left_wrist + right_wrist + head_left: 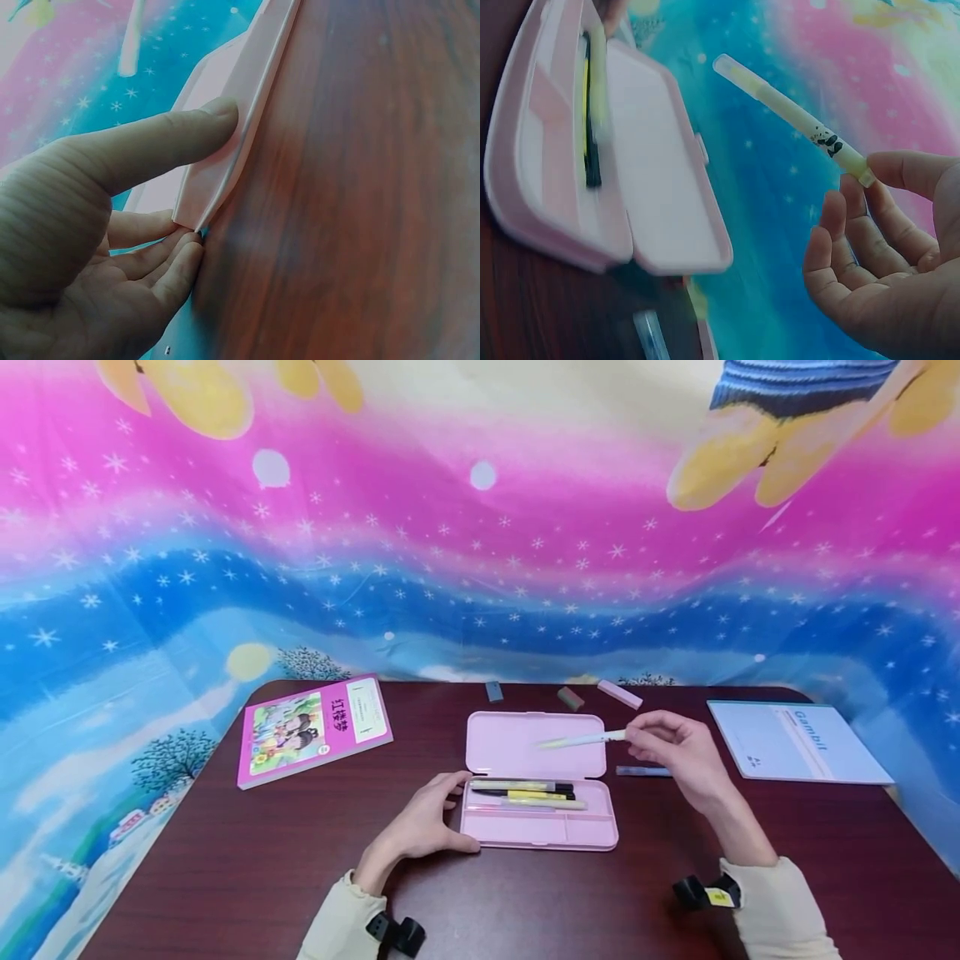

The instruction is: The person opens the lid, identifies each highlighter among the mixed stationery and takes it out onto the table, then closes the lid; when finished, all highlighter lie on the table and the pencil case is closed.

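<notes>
A pink pencil case [525,833] lies with its lid folded back on the table, several pens [528,795] side by side in its rear compartment. My left hand [422,818] holds the case's left end, thumb [180,139] against the front wall and fingers round the end. Above the opened lid, my right hand [678,756] pinches a pale highlighter [791,112] by one end between thumb and fingers. The highlighter has a clear cap and a panda print, and points left over the lid in the head view. A blue-tinted pen [643,771] lies right of the case.
Behind the case lie a blue-grey eraser [493,691], a brown-and-green eraser [570,697] and a pink-white block [619,693]. A pink book [315,731] is at the back left, a light blue notebook [802,742] at the back right. A patterned cloth [450,552] hangs behind the table.
</notes>
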A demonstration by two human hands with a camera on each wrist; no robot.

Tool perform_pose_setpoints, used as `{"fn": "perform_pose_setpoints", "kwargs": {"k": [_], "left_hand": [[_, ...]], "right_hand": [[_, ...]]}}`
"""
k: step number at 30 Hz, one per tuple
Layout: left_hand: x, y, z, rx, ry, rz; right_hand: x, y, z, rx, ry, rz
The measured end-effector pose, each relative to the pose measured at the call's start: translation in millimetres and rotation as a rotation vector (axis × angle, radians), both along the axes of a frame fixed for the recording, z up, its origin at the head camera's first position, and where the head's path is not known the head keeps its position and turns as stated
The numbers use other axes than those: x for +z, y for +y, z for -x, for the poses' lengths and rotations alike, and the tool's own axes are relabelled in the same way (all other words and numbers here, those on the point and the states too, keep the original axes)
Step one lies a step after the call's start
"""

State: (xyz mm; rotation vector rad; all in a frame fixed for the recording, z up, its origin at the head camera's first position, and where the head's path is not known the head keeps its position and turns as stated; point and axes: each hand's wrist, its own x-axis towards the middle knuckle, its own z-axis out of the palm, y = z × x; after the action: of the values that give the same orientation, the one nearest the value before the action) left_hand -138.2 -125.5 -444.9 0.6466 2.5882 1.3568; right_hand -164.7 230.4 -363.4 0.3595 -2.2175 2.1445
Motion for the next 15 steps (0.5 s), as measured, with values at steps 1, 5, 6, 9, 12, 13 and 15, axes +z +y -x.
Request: {"fn": "perform_pose_setpoints", "kwargs": {"k": [1,5,6,9,12,13,15], "left_hand": [[-0.1,0.2,0.1,-0.001,-0.001,0.002],[-0.2,0.2,0.3,-0.002,0.001,0.004],[-0.1,0.0,0.3,-0.001,0.001,0.004],[0.1,-0.5,0.1,0.001,-0.001,0.007],[0.2,-0.6,0.1,-0.002,-0.004,0.007],[0.2,-0.6,0.1,-0.004,-0.004,0.007],[0.1,-0.4,0.3,-0.005,-0.004,0.004]], "right_hand": [[-0.2,4.6,-0.1,-0.002,-0.002,0.004],[-2.6,22.7,-2.5,-0.010,-0.043,0.022],[-3.5,26.9,-3.5,-0.008,-0.056,0.036],[-7.0,39.8,-7.9,0.003,-0.091,0.072],[-11.2,52.9,-12.8,0.009,-0.110,0.106],[-13.0,57.3,-14.3,0.006,-0.116,0.110],[-16.6,65.0,-16.7,-0.005,-0.130,0.111]]}}
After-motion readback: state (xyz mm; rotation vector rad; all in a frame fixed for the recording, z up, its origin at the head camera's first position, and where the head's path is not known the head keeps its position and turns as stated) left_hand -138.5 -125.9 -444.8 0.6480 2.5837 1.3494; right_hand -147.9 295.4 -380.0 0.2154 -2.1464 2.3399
